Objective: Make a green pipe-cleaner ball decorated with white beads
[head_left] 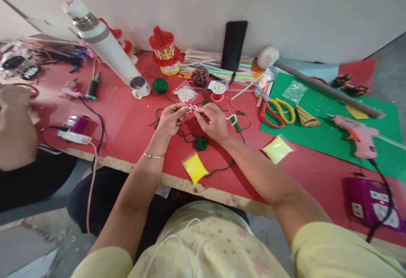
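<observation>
Nearby, scissors [276, 111] lie right of the bead-pinching hands [193, 119].

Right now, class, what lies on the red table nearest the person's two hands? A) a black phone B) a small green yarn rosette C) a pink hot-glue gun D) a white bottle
B: the small green yarn rosette lies just below the right hand and left hand.

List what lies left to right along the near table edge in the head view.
Power strip → left yellow packet → right yellow packet → glue gun → purple box.
</observation>
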{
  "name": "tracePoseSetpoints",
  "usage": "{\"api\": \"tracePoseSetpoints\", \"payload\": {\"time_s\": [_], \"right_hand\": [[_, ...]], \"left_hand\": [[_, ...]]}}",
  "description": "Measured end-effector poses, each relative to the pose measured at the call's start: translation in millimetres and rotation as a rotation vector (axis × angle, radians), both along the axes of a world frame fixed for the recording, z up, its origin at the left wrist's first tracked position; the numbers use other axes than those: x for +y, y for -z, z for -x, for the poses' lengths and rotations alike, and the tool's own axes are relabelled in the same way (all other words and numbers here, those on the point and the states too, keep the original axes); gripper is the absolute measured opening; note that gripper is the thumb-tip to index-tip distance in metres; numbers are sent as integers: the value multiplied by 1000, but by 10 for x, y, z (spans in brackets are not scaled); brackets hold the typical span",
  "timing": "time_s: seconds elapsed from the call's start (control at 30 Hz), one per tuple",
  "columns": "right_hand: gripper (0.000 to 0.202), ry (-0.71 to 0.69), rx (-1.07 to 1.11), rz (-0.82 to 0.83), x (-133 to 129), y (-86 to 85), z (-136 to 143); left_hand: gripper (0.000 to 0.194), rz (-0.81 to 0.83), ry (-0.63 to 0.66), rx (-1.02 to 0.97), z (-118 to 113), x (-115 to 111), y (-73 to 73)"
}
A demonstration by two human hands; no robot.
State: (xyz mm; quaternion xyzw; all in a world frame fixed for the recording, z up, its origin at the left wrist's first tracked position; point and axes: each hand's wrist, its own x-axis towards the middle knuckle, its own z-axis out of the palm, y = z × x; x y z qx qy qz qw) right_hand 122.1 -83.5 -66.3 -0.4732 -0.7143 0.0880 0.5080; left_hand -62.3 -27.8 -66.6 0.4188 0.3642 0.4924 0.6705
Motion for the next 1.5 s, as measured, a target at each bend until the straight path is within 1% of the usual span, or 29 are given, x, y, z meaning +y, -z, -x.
{"api": "tracePoseSetpoints", "payload": {"time_s": [0.2,0.3,0.47,0.63,0.73,0.9,1.0,1.13,1.23,1.27,1.33,1.4,1.47,1.5], "right_hand": [[21,-10,4,-8,14,21,1],[22,-11,-7,8,16,24,-1],[25,0,-57,43,30,45,-4],[25,29,-92,53,46,82,-11],[23,26,-106,61,50,98,-13],[23,18,-113,68,46,95,-12],[23,21,-121,81,39,76,-10],[23,8,-128,121,43,79,-9],[42,-18,-119,139,57,109,-16],[44,-37,-125,148,59,118,-18],[39,-58,-147,171,56,126,-21],[35,-22,-156,195,44,120,-19],[40,20,-140,202,33,108,-15],[44,14,-125,198,33,106,-14]], "left_hand": [[34,-21,14,-8,-10,-6,-1],[33,-28,14,38,-33,-27,-13],[35,-56,-11,212,-74,-77,-12],[34,-219,-80,425,-107,-105,14],[35,-266,-95,495,-122,-116,5],[44,-232,-76,452,-122,-99,-11],[45,-215,-66,436,-120,-84,-6],[39,-254,-55,483,-134,-96,-3],[30,-305,-23,520,-143,-104,8],[28,-333,-22,536,-139,-99,16],[25,-390,-67,578,-117,-80,36],[25,-415,-148,613,-88,-60,47],[24,-419,-184,636,-73,-56,34],[23,-427,-172,646,-75,-64,17]]}}
